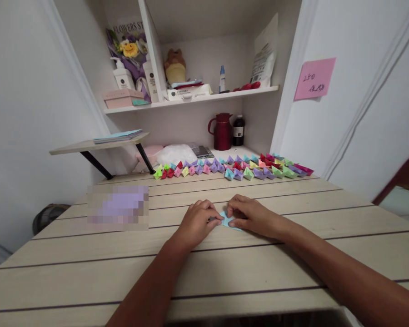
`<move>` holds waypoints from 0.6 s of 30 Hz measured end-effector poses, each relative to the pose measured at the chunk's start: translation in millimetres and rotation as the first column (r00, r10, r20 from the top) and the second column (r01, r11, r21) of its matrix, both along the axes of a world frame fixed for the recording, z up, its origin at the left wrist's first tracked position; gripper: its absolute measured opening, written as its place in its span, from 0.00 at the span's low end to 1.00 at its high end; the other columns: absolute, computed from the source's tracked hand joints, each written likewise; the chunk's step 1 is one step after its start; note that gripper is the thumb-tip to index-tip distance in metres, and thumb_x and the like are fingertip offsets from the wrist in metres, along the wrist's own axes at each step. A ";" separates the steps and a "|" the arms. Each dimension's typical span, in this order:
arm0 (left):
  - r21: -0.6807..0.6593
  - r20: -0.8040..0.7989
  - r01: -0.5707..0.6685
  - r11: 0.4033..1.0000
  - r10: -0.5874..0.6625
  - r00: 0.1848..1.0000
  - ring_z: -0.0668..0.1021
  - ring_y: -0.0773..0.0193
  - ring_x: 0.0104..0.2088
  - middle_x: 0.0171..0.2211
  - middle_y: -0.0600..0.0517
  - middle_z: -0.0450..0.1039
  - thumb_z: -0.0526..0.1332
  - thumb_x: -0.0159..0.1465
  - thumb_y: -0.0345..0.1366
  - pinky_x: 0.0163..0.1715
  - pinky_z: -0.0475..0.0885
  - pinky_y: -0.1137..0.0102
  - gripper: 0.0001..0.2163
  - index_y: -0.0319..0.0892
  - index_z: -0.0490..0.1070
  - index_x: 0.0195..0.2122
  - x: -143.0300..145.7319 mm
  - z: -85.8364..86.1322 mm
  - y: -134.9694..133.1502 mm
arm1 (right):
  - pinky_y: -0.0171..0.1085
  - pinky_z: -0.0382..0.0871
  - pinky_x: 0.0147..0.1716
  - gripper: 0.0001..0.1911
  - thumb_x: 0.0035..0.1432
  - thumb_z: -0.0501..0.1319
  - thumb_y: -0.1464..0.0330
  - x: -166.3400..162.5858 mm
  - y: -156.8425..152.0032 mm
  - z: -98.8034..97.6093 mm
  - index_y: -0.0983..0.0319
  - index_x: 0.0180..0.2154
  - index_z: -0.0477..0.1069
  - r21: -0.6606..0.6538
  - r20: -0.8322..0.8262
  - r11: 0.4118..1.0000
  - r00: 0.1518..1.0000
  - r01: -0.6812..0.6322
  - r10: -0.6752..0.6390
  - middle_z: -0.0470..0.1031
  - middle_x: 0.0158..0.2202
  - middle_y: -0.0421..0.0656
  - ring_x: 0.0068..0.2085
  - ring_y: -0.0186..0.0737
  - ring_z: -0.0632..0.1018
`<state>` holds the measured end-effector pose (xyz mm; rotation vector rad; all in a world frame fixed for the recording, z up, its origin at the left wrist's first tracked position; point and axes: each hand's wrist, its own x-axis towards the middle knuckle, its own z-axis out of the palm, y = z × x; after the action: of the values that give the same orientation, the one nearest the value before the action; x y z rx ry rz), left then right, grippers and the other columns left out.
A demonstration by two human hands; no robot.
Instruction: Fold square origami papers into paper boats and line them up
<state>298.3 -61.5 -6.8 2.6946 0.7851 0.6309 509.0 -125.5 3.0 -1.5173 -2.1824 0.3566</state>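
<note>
A small light blue folded paper (226, 219) lies on the wooden table (204, 268), between my two hands. My left hand (197, 222) has its fingers curled and pinches the paper's left edge. My right hand (248, 215) presses and pinches the paper's right side with bent fingers. Most of the paper is hidden under my fingers.
A long row of several coloured folded paper boats (231, 169) runs along the table's far edge. Behind it stand a red jug (221, 131), a dark bottle (238, 130) and a shelf (191, 97) of items. A small side shelf (98, 144) sticks out at left. A pink note (314, 78) hangs on the wall.
</note>
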 end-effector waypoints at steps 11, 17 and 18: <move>-0.134 0.022 -0.177 0.975 0.182 0.983 0.69 0.56 0.48 0.44 0.52 0.69 0.68 0.54 0.41 0.48 0.61 0.62 0.12 0.46 0.68 0.36 3.7 -3.3 -1.8 | 0.38 0.65 0.38 0.19 0.50 0.65 0.64 3.0 5.2 -1.0 0.58 0.46 0.72 -0.144 -0.135 0.989 0.991 -0.036 0.017 0.66 0.42 0.43 0.36 0.39 0.70; -0.177 0.047 -0.144 0.974 0.154 0.987 0.70 0.57 0.46 0.43 0.53 0.69 0.68 0.53 0.36 0.47 0.60 0.62 0.12 0.45 0.65 0.33 5.9 -0.2 -5.3 | 0.33 0.62 0.31 0.13 0.46 0.65 0.70 -4.2 6.3 -3.0 0.60 0.36 0.68 -0.162 -0.330 0.986 0.944 -0.049 -0.007 0.67 0.34 0.38 0.32 0.35 0.67; -0.183 0.052 -0.130 0.975 0.142 0.989 0.70 0.57 0.46 0.42 0.53 0.70 0.68 0.53 0.35 0.46 0.60 0.63 0.12 0.45 0.64 0.33 6.1 0.7 -5.8 | 0.33 0.60 0.29 0.12 0.46 0.65 0.70 -5.8 7.0 -4.3 0.60 0.35 0.67 -0.171 -0.360 0.984 0.933 -0.058 -0.007 0.66 0.31 0.36 0.30 0.34 0.66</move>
<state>304.5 -67.4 -6.0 2.4619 0.9667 0.6416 503.3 -118.5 -1.3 -1.3840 -1.9205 0.7934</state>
